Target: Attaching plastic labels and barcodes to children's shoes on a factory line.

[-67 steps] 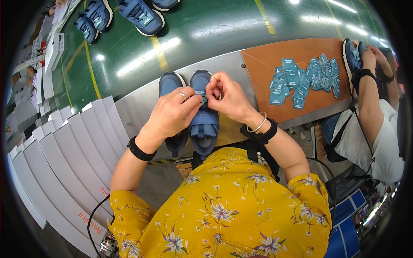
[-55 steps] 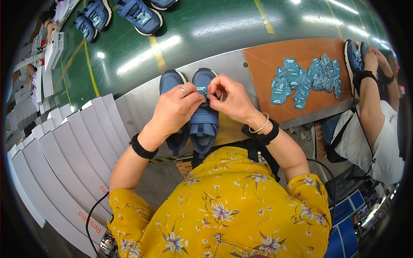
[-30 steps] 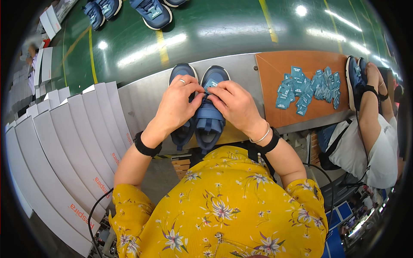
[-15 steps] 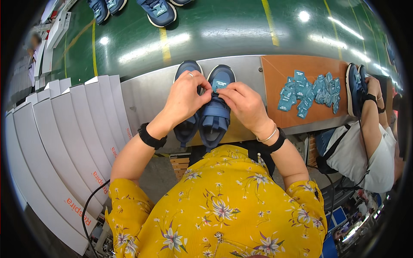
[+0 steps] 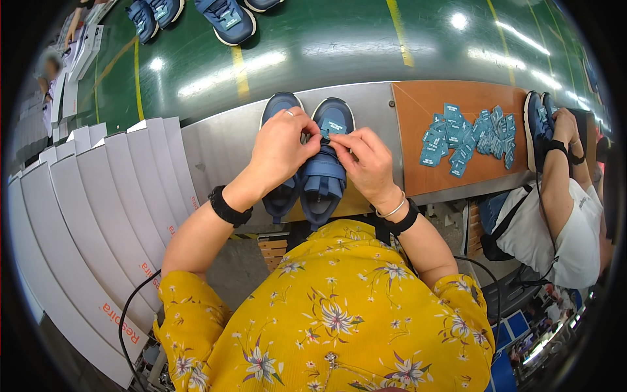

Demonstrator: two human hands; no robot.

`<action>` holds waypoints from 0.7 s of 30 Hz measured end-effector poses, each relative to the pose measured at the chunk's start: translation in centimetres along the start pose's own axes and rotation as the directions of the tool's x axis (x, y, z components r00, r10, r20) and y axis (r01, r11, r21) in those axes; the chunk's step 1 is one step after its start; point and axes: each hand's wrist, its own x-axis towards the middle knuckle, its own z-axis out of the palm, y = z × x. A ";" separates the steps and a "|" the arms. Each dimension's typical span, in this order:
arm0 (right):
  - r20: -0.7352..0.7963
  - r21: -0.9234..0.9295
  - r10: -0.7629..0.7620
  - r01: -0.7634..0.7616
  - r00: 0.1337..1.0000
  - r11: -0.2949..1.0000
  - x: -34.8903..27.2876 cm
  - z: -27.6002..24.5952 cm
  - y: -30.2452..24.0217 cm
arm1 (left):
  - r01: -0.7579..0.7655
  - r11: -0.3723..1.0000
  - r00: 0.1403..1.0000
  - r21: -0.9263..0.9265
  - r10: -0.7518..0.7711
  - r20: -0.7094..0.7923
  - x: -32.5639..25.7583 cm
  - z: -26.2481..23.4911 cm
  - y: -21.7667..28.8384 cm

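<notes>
A pair of dark blue sneakers lies side by side in front of me, toes pointing away: the left sneaker (image 5: pixel 281 104) and the right sneaker (image 5: pixel 323 186), which has a wide strap. On the right one's upper rests a teal tag (image 5: pixel 334 125). My left hand (image 5: pixel 285 145) covers part of the left shoe, its thumb and finger pinched at a dark lace (image 5: pixel 324 140) just below the tag. From the other side, my right hand (image 5: pixel 366 162) has its fingertips closed at the tag's lower edge. The exact grip between the fingertips is partly hidden.
Several teal tags (image 5: pixel 460 140) lie heaped on a brown board (image 5: pixel 411 176) to the right. Beyond runs a green surface (image 5: pixel 313 49) carrying more sneakers (image 5: pixel 225 19). White boxes (image 5: pixel 98 215) stand in a row at left. At far right, a co-worker's hand (image 5: pixel 565 125) holds another pair.
My right hand has shifted slightly, its fingers more bunched at the tag's lower edge. A dark lace now shows between my fingertips. The sneakers on the green surface have moved left.
</notes>
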 end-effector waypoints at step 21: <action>-0.025 0.049 0.019 -0.018 1.000 0.999 -0.1 0.2 0.1 | 0.003 1.000 0.991 0.028 -0.007 0.133 0.6 -0.1 0.3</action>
